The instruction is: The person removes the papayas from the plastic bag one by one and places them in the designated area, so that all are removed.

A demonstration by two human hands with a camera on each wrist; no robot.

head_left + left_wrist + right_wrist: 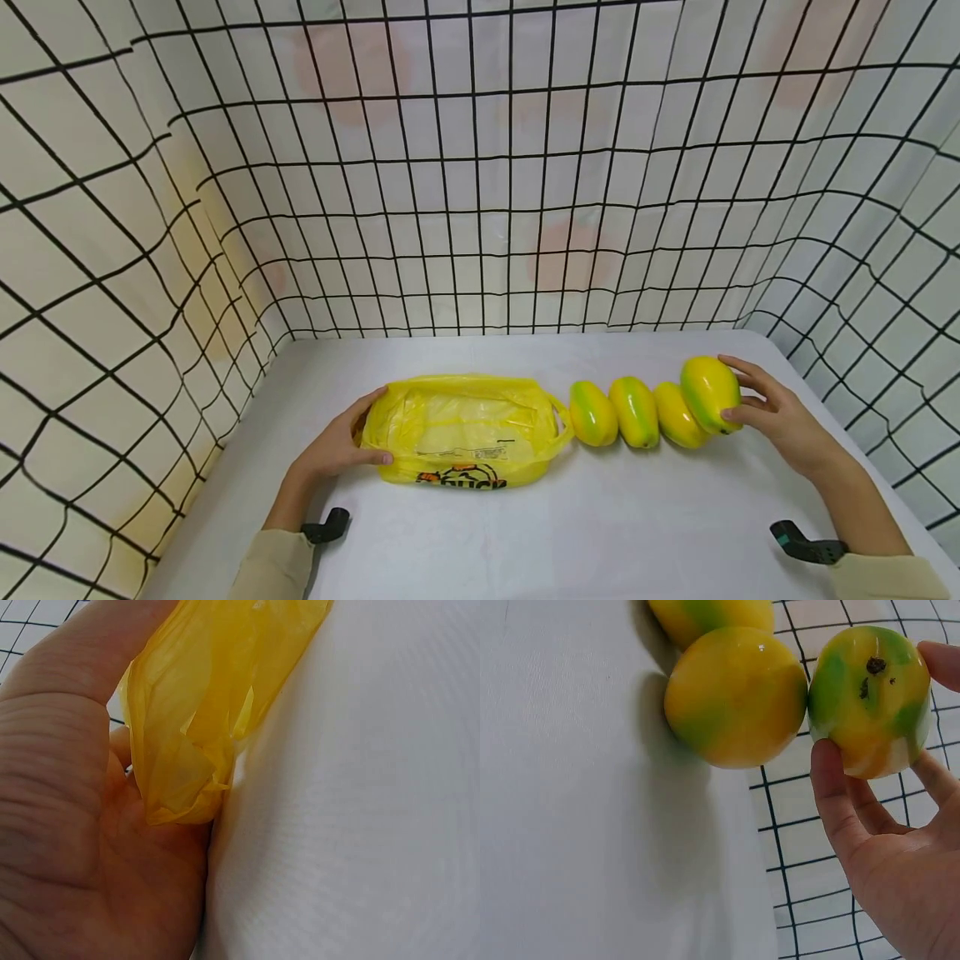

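Note:
At the left end of a yellow plastic bag (536,471), my left hand (341,444) grips the side, with its thumb along the front rim and its fingers at the back. The bag lies with its mouth spread upward and black print on its front. In the left wrist view the bag's crumpled end (180,750) sits against the palm. My right hand (787,421) holds a glossy yellow-green mango (708,392) between thumb and fingertips, raised off the table. Beside it, a mango (678,417), a second mango (635,412) and a third mango (592,414) lie in a row.
A white table (600,533) carries everything. Black wire grid panels (495,183) rise at the back and both sides, with pale cloth behind them. The bag's handle loop (562,421) reaches toward the leftmost mango.

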